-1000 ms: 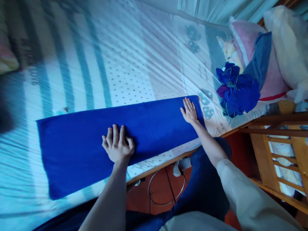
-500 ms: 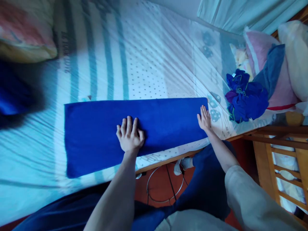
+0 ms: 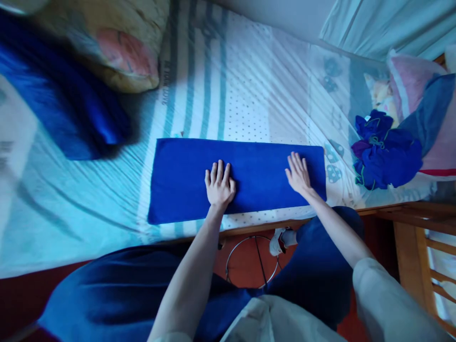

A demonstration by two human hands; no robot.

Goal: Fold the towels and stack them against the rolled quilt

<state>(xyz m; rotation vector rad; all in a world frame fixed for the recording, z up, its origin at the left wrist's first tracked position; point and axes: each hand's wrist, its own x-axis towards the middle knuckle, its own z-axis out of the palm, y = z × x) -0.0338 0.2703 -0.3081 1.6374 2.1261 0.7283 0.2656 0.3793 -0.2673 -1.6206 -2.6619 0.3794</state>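
A blue cloth (image 3: 185,178), folded into a long flat rectangle, lies along the near edge of the bed. My left hand (image 3: 220,185) rests on its middle with the fingers stretched out. Over the right part of the cloth is my right hand (image 3: 298,172), fingers apart and holding nothing; whether its palm touches the cloth I cannot tell. Several thin creases aside, the cloth looks smooth, and its right end shows just beyond my right hand.
A crumpled blue bundle with green edging (image 3: 388,154) sits at the right by a pink pillow (image 3: 404,85). At the left are a dark blue folded fabric (image 3: 74,109) and a yellowish pillow (image 3: 142,42). The wooden bed rail (image 3: 409,211) runs at the right; a metal ring (image 3: 231,254) stands below.
My right hand has moved left from the cloth's right end, inward over the cloth. My left hand stays spread on the cloth's middle. The view has swung left, showing more dark blue fabric.
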